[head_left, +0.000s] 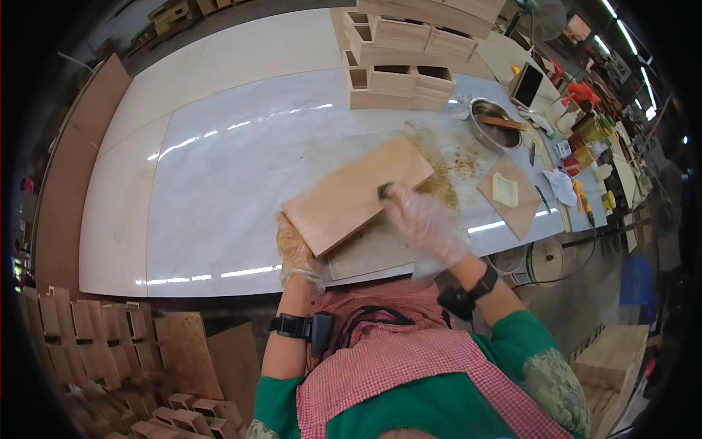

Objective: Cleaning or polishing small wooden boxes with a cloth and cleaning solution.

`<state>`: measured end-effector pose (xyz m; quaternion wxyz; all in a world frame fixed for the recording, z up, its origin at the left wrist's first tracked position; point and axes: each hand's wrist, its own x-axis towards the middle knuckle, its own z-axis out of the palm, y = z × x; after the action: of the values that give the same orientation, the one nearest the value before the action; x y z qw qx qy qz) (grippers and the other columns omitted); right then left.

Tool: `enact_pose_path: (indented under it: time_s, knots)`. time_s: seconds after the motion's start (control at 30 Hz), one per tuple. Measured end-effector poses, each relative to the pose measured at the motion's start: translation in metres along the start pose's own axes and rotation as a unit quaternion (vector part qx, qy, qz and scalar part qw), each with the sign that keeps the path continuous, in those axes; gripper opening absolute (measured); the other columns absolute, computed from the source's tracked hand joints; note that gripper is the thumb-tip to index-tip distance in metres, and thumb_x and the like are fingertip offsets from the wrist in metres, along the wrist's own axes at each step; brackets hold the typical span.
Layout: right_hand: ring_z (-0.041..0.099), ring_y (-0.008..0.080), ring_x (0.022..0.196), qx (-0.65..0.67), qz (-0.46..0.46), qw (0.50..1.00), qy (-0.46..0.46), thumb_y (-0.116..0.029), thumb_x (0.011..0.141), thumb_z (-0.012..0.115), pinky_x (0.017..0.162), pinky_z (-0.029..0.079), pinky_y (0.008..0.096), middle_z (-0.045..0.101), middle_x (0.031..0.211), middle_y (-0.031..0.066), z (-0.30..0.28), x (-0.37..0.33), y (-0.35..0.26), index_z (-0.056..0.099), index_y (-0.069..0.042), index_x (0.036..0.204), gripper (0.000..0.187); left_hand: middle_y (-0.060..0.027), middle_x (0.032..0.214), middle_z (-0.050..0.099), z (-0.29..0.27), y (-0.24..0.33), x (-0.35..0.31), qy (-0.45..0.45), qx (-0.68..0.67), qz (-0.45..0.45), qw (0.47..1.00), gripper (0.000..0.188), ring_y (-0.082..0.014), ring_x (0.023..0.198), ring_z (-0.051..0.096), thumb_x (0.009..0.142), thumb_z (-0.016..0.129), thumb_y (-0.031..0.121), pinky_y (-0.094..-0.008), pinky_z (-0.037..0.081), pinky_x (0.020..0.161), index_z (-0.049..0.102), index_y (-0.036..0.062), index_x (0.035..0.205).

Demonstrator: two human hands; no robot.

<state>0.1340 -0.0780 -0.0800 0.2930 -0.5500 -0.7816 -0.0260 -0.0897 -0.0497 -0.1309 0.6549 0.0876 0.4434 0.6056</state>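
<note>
A thick rectangular wooden piece (358, 192) with a smooth pale face lies slantwise over the table in front of me. My left hand (295, 250), in a clear plastic glove, grips its near left end, the fingers partly hidden under the edge. In my right hand (423, 223), also gloved and slightly blurred, is a small dark pad (385, 191), pinched at the fingertips against the top face near its right side. Beneath the near edge of the piece, a flat pale board (371, 262) shows in part.
Stacked wooden boxes (398, 82) stand at the back. To the right are a metal bowl (475, 113) with a wooden stick (502, 124) across it, a small white dish (504, 190) on a thin board (519, 217), bottles (568, 121) and a yellow-handled tool (582, 199). Brown stains mark the white tabletop (234, 175).
</note>
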Motion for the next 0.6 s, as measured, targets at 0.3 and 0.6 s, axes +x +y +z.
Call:
enact_pose_path:
  time_s: [0.3, 0.6]
  knots:
    - [0.063, 0.0346, 0.062, -0.089, 0.076, 0.993, 0.003, -0.022, 0.089, 0.058, 0.055, 0.05, 0.0427, 0.065, 0.078, 0.0173, 0.001, 0.007, 0.057, 0.057, -0.011, 0.108, 0.022, -0.0104, 0.104, 0.068, 0.008, 0.003, -0.006, 0.042, 0.077, 0.035, 0.995, 0.056, -0.0232, 0.088, 0.067, 0.099, 0.032, 0.05, -0.033, 0.055, 0.076, 0.058, 0.004, 0.117]
    - [0.062, 0.03, 0.058, 0.068, -0.086, 0.994, -0.017, -0.018, 0.09, 0.053, 0.05, 0.049, 0.0379, 0.059, 0.067, 0.0126, 0.037, 0.066, 0.037, 0.056, -0.007, 0.102, 0.017, -0.0111, 0.106, 0.067, 0.004, -0.009, 0.007, -0.005, -0.075, -0.009, 0.997, 0.057, -0.0238, 0.089, 0.067, 0.101, 0.031, 0.049, -0.0354, 0.056, 0.075, 0.056, 0.002, 0.119]
